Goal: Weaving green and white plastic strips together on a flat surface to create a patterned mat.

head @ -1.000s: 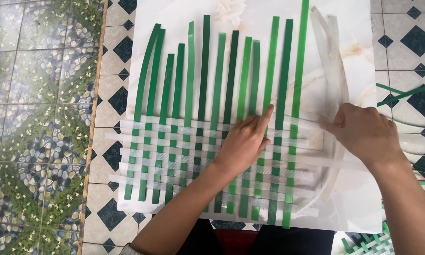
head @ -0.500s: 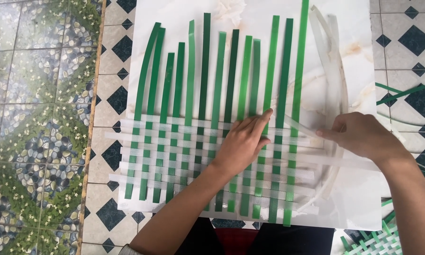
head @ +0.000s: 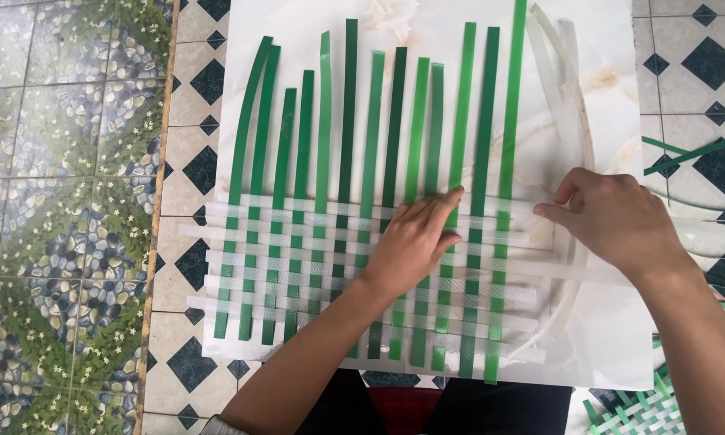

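Woven mat [head: 298,266] of green vertical strips and translucent white horizontal strips lies flat on a white marble-look board [head: 604,338], which sits on the patterned tile floor [head: 72,242]. Upper half of the green strips is unwoven and fans loose toward the far edge.

Risks (judgement):
- Top white strip [head: 532,211] is only partly seated at the rt side. If pulled at an angle it may skew or ride over the wrong green strip, breaking the over/under pattern.
- Loose green ends could shift sideways if the flat hand lifts; gaps btwn columns would then open.
- Spare white strips [head: 568,105] curl near the rt edge and could snag the working strip.

Hands:
- Left hand [head: 415,242]: open, palm down, fingers extended and together, pressing flat on the woven area approx. mid-mat, fingertips at the top white row. Grips nothing.
- Right hand [head: 620,221]: fingers curled, thumb and fingertips pinching the end of the top white strip just beyond the last green strip at the rt side.

A second small woven piece [head: 636,407] shows at the lower rt corner.
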